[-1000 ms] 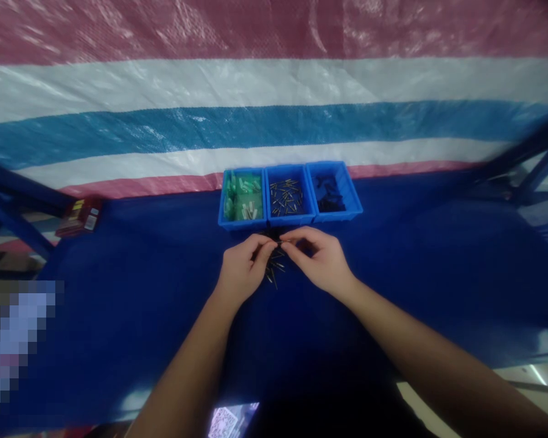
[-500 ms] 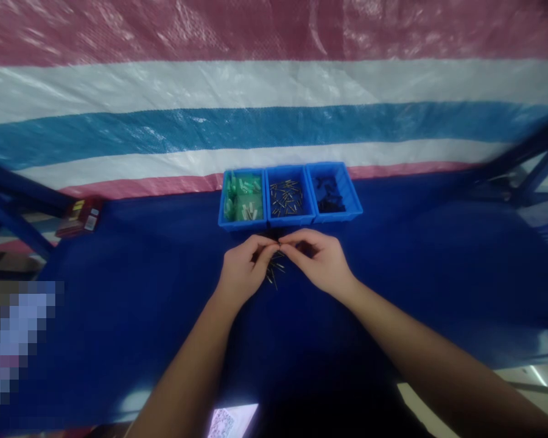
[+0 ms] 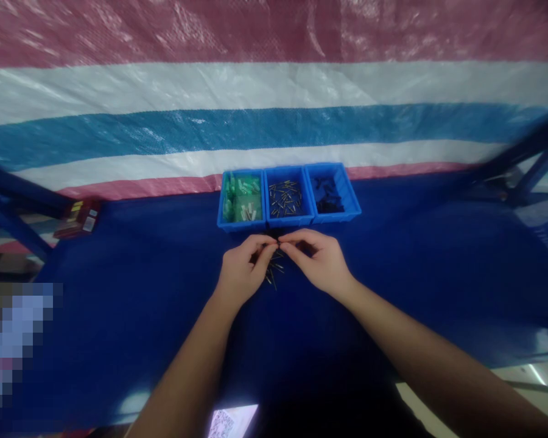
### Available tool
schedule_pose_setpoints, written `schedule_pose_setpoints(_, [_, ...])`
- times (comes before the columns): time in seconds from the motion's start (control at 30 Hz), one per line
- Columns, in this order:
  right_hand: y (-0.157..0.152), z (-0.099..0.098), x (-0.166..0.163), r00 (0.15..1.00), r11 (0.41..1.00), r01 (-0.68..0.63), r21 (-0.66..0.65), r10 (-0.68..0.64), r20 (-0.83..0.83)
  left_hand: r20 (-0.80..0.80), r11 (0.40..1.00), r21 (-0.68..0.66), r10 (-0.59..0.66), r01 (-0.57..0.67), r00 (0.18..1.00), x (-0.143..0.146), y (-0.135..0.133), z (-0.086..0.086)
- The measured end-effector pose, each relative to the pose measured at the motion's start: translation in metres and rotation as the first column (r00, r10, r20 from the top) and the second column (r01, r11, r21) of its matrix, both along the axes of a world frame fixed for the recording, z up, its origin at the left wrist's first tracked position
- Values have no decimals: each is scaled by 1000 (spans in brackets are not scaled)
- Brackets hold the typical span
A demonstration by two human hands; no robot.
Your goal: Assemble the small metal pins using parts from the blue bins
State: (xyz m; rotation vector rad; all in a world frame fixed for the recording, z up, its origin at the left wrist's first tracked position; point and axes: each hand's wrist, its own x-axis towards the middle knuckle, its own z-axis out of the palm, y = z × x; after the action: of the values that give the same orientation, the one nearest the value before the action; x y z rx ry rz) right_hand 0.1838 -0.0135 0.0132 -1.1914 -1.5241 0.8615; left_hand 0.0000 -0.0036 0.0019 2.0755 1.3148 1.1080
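My left hand (image 3: 245, 267) and my right hand (image 3: 318, 258) meet at the fingertips, each with thumb and forefinger pinched together. Whatever sits between the fingertips is too small and dark to name. Below and behind the fingers, several thin metal pins (image 3: 274, 271) lie in a loose pile on the blue table (image 3: 164, 261), partly covered by my left hand. Just beyond my hands stand three joined blue bins. Clear and green pieces fill the left bin (image 3: 241, 227), thin brass-coloured pins the middle bin (image 3: 290, 220), and small dark parts the right bin (image 3: 338, 216).
A dark red box (image 3: 77, 219) with labels rests at the table's far left. Blue metal frame bars (image 3: 16, 213) rise at both sides. A striped plastic sheet (image 3: 274, 85) hangs behind the table. A bright screen or sheet (image 3: 232, 421) shows at the near edge.
Both hands keep almost the same place and pinch; the fingertips have shifted only slightly. The whole view has moved a little.
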Motion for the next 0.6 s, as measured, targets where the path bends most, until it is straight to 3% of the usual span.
schedule_pose_setpoints(0.2, [-1, 1, 0, 997, 996, -49, 76, 44, 61, -53, 1000, -18, -2, 1, 999, -3, 1, 2])
schedule_pose_setpoints(0.47, [-1, 0, -1, 1000, 1000, 2, -9, -2, -9, 22, 999, 35, -11, 10, 1000, 0, -1, -1])
schedule_pose_setpoints(0.6, [-1, -1, -1, 1000, 999, -9, 34, 8, 21, 5, 1000, 5, -8, 8, 1000, 0, -1, 0])
